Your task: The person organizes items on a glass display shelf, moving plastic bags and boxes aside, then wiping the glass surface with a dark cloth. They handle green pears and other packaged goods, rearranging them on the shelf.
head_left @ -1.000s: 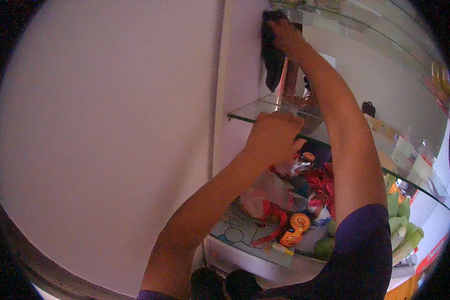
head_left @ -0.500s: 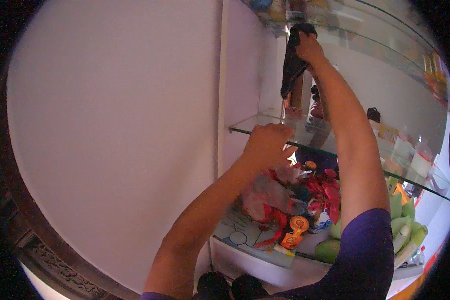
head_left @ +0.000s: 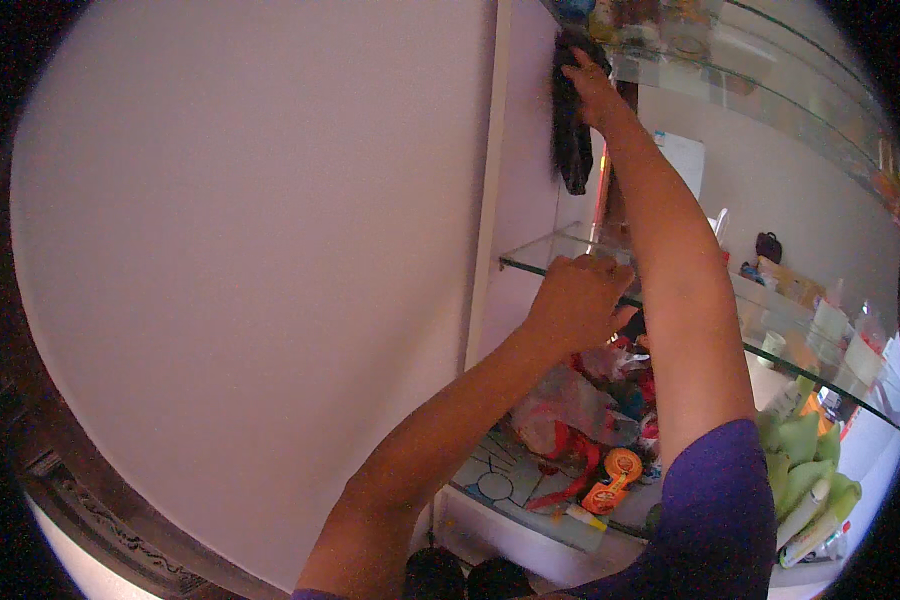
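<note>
High up, my right hand (head_left: 592,95) has its fingers closed on a black cloth (head_left: 574,150), pressed near the cabinet's left inner side wall (head_left: 530,130). The cloth hangs down in a long fold below my fingers. Lower down, my left hand (head_left: 582,300) grips the front edge of the middle glass shelf (head_left: 535,250), with its fingertips on top and thumb below. Under that shelf lie a clear plastic bag with red ribbon (head_left: 570,410) and an orange round-topped packet (head_left: 615,480). My right forearm hides part of the back.
Green bananas (head_left: 805,460) lie at the lower right. A clear bottle (head_left: 860,355) stands on the right of the middle shelf. An upper glass shelf (head_left: 730,85) holds several jars. A broad pale panel (head_left: 250,260) fills the left, and a mirror (head_left: 800,180) backs the shelves.
My right hand has carried the black cloth left, from the mirror toward the side wall. The view has shifted left, and my left hand stays on the shelf edge.
</note>
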Demonstrator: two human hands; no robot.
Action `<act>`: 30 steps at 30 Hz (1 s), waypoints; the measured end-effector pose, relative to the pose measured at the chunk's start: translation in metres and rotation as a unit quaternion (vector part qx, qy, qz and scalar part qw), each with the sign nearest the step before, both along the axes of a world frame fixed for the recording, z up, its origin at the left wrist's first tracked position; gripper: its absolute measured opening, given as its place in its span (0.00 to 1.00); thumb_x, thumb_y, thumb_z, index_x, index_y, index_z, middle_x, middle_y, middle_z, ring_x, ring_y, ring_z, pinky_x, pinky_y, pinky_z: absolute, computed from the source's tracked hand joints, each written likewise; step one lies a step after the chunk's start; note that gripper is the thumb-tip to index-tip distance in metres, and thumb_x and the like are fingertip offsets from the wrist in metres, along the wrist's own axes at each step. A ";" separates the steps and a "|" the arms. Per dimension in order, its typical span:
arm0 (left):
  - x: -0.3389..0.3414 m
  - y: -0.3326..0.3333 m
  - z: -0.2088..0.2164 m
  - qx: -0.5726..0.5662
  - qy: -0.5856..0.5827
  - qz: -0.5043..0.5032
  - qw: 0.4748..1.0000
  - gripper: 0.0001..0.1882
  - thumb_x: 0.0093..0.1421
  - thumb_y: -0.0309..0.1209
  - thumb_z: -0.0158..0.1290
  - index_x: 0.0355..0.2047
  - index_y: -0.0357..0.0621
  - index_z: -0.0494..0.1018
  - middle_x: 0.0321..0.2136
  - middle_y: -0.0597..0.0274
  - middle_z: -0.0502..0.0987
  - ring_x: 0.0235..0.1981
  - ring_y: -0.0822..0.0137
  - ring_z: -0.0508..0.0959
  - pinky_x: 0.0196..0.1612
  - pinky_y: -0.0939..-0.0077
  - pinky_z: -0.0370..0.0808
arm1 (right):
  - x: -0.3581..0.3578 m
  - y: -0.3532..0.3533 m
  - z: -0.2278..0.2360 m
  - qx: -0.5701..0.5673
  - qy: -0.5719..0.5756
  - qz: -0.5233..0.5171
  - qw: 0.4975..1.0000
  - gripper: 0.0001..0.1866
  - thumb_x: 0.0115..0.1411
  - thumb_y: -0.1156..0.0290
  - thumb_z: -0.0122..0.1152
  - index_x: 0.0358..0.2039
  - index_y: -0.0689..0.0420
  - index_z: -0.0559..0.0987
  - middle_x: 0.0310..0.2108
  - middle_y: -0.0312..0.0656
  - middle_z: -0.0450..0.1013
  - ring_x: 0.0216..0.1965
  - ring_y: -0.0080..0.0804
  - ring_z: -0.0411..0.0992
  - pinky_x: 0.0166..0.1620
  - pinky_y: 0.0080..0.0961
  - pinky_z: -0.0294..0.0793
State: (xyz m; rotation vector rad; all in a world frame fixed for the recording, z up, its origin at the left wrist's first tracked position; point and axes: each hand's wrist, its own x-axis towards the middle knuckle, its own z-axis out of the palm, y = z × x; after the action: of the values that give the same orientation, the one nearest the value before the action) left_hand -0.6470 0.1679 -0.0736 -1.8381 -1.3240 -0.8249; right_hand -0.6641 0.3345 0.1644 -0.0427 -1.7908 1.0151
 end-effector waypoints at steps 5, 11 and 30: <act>0.001 0.011 -0.004 0.015 -0.025 -0.027 0.999 0.20 0.49 0.41 0.54 0.40 0.45 0.71 0.34 0.57 0.75 0.38 0.56 0.75 0.40 0.57 0.68 | -0.004 0.021 -0.001 0.352 0.056 -0.117 0.927 0.27 0.58 0.68 0.52 0.59 0.43 0.60 0.59 0.44 0.54 0.57 0.39 0.55 0.55 0.38 0.57; 0.009 -0.001 0.004 -0.050 -0.035 -0.002 0.998 0.21 0.51 0.43 0.52 0.42 0.45 0.71 0.42 0.53 0.73 0.43 0.53 0.73 0.45 0.53 0.66 | 0.007 -0.082 -0.004 0.380 0.115 -0.125 0.909 0.25 0.55 0.71 0.55 0.54 0.45 0.65 0.47 0.42 0.66 0.51 0.37 0.63 0.53 0.31 0.61; -0.007 0.010 -0.005 -0.006 -0.017 -0.009 1.000 0.21 0.50 0.43 0.52 0.40 0.44 0.71 0.37 0.53 0.75 0.38 0.53 0.75 0.40 0.55 0.70 | 0.016 -0.003 -0.085 0.421 -0.238 -0.388 0.784 0.38 0.51 0.67 0.53 0.57 0.73 0.50 0.55 0.67 0.53 0.58 0.53 0.55 0.58 0.36 0.58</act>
State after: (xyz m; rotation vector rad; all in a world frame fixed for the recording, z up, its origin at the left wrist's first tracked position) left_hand -0.6543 0.1777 -0.0783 -1.8561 -1.3381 -0.8629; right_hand -0.6485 0.3311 0.0789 -0.4733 -2.2247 -0.4729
